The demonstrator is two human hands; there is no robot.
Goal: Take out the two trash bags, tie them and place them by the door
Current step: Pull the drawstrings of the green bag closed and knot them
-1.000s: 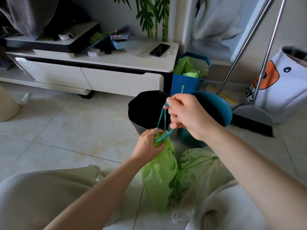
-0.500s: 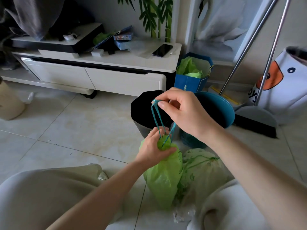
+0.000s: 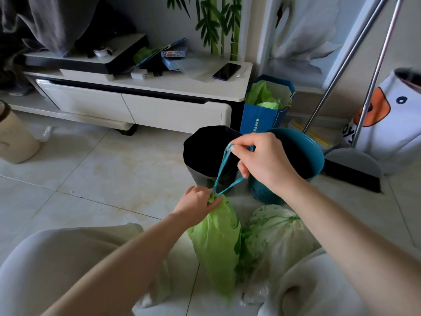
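Note:
A bright green trash bag (image 3: 216, 242) hangs upright between my knees, its neck gathered tight. My left hand (image 3: 197, 206) pinches that gathered neck. My right hand (image 3: 264, 163) is raised above it, gripping the teal drawstring (image 3: 222, 169), which runs taut from the neck up to my fingers. Right of it, a pale whitish-green trash bag (image 3: 278, 233) rests on the tiled floor, its green drawstring drawn closed.
Behind the bags stand a black bin (image 3: 205, 153) and a teal bin (image 3: 303, 156). A blue paper bag (image 3: 259, 119) with green bags inside sits by the white TV cabinet (image 3: 159, 108). A broom and dustpan (image 3: 355, 165) lean at the right beside a white cartoon bag (image 3: 387, 124).
My right hand has pulled the drawstring higher and to the right, stretching the loop wider. The left hand stayed clamped on the green bag's neck.

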